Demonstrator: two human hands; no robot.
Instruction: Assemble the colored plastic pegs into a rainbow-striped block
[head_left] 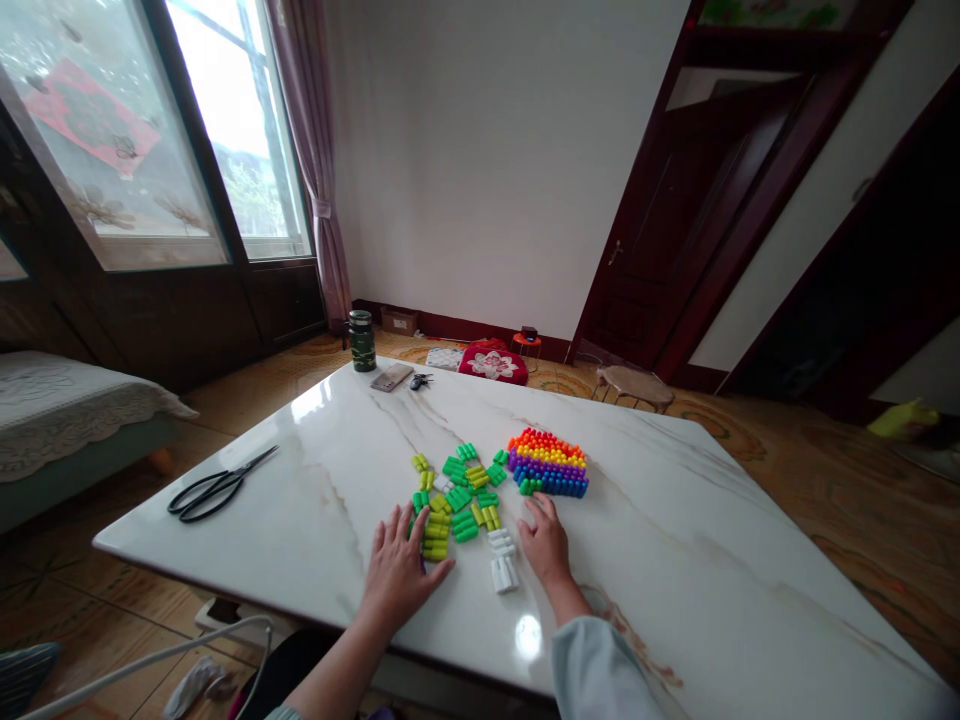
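Lower centre, the left hand (397, 565) spreads wide by lime plastic pegs (436, 541); I cannot tell whether the right hand (547, 545), beside the rainbow peg stack (549, 463) right of centre, grips anything. A nudge could skew the stack.

Two hands (403, 562) (545, 545). One each: scissors (235, 475), flask (362, 343), phone (392, 377), key bunch (420, 381), multicoloured cluster (547, 465). Loose pieces (477, 477): many, count unclear.
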